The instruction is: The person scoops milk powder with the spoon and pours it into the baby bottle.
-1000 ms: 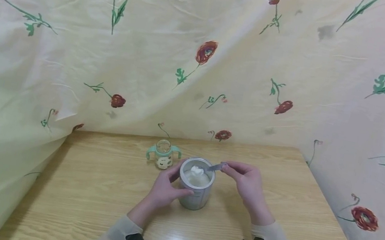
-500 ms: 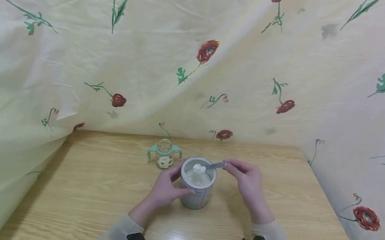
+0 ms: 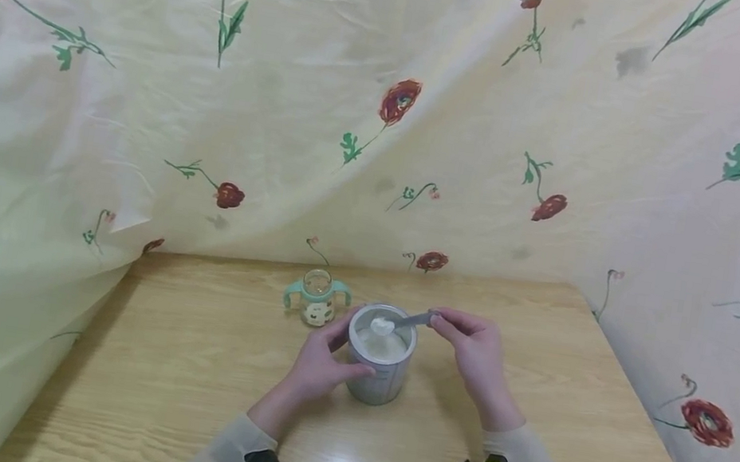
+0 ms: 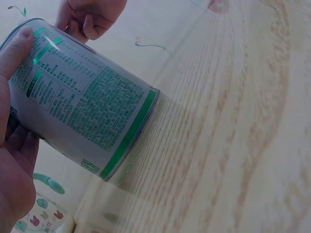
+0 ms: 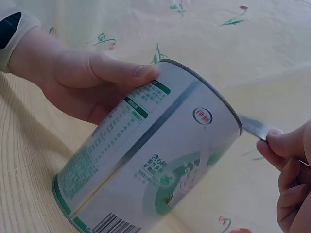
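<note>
- Lower centre, the left hand (image 3: 318, 364) was curled round the can (image 3: 382, 381).
- Right of it, the right hand (image 3: 476, 350) pinched a scoop (image 3: 412, 320) of white powder (image 3: 382, 327).
- Scooping seemed underway, calling next for a level lift.

Reads as metal, smooth & semi-gloss, on can (image 3: 378, 386), w/ brighter bare-metal sheen at rim (image 5: 206, 82). Looks dry & matt on powder (image 3: 382, 327). Shows smooth, sl. shiny surf. on scoop (image 3: 412, 319); can't tell plastic vs. metal. Looks clear & glossy at neck of bottle (image 3: 316, 308), w/ smooth plastic on handles (image 3: 292, 293). Shows wood grain, smooth, w/ glossy glare, on worktop (image 3: 194, 381). Looks like thin, wrinkled sheet matl. on backdrop (image 3: 284, 129); matt cloth on sleeves (image 3: 218, 457).
</note>
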Available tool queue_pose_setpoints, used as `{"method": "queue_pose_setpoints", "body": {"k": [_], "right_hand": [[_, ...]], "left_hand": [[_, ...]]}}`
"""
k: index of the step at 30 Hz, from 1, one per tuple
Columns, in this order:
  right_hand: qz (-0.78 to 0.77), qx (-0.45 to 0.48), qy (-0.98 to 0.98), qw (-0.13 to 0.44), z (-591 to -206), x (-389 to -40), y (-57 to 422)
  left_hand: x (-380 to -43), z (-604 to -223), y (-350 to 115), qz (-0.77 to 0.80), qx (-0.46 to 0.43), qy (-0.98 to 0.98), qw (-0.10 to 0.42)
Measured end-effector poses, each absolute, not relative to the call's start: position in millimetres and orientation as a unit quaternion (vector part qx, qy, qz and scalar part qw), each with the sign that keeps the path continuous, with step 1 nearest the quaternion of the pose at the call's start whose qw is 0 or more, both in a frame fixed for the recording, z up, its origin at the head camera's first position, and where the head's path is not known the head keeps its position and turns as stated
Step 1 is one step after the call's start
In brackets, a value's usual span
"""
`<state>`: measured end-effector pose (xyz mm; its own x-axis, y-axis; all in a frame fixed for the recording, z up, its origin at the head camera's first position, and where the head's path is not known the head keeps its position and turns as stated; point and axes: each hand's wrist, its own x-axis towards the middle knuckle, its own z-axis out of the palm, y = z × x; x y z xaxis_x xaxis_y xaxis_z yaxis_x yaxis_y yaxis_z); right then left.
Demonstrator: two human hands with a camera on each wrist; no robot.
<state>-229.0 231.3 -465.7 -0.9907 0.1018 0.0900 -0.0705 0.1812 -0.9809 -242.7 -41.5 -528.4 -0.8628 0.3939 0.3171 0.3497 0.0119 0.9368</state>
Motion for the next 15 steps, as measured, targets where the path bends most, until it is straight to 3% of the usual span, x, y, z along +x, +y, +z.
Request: {"method": "queue_pose_setpoints", "body": {"k": [15], "right_hand": [[0.640,-0.015,-0.766,0.068,-465.0,-223.8,232.8]], "left_hand": [[-235.6,-525.5,-38.4,0.653,0.243,0.717,0.023]]}}
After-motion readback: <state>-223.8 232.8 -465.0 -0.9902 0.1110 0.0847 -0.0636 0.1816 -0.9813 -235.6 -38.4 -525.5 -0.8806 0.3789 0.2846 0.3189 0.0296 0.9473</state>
